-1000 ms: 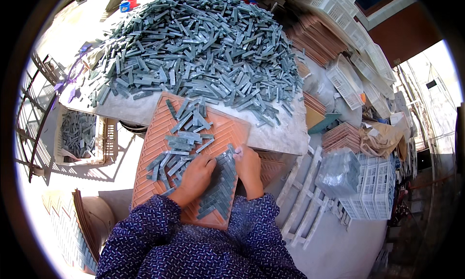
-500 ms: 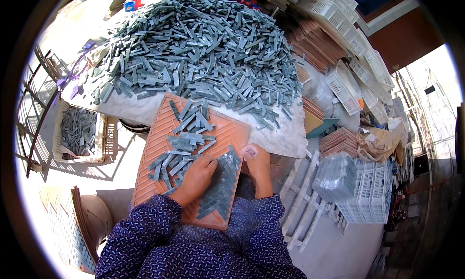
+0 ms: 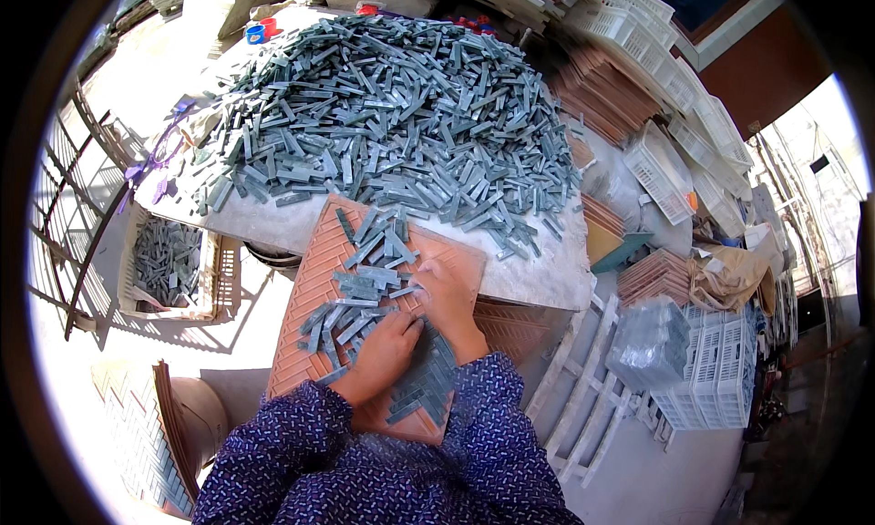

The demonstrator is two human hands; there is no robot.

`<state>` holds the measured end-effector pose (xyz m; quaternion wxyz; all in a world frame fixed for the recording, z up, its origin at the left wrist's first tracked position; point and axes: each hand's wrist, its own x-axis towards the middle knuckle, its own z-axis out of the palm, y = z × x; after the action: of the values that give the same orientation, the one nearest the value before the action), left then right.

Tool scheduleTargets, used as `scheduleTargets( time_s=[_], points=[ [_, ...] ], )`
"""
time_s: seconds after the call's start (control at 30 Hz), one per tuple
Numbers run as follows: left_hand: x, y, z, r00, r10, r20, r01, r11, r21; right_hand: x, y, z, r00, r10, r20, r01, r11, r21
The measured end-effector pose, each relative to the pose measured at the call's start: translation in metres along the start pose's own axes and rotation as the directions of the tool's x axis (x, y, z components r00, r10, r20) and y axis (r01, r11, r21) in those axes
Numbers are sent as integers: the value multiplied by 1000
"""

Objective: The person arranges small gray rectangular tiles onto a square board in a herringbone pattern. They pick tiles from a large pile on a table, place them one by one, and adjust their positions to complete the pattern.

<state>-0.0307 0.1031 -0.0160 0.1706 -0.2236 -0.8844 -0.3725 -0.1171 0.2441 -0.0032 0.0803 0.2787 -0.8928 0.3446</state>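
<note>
Blue patterned sleeves led up from the lower edge to both hands, which lay palm-down on a ribbed orange-brown plastic mould tray (image 3: 314,283). The left hand (image 3: 387,354) pressed flat on loose grey-green rectangular tile strips (image 3: 365,283), fingers spread, grasping nothing. The right hand (image 3: 447,299) pinched one strip just beside it. Beyond the tray rose a large heap of identical strips (image 3: 401,115) on a pale stone table (image 3: 538,274).

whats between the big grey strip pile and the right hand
Head view: bare table edge, then loose grey strips on the orange grid tray, reaching the right hand.
</note>
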Motion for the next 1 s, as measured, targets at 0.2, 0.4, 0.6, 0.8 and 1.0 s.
scheduleTargets(
  time_s=[0.2,0.4,0.6,0.8,1.0],
  points=[
    [1,-1,-24,989,-142,-52,133,981,-144,-22,6,-26,993,-64,97,73,993,-95],
    [13,-6,-17,992,-128,-19,126,989,-74,-30,6,-29,990,-120,66,124,991,-50],
    [17,-7,-4,977,-187,98,182,981,61,-28,9,-28,969,-246,-4,243,960,-137],
    [17,-3,7,992,-121,-46,124,991,50,-39,-1,-44,994,1,-106,-5,999,-32],
    [16,-8,9,988,-152,-2,152,988,41,-55,-5,-39,986,54,-157,-52,998,16]
  ],
)
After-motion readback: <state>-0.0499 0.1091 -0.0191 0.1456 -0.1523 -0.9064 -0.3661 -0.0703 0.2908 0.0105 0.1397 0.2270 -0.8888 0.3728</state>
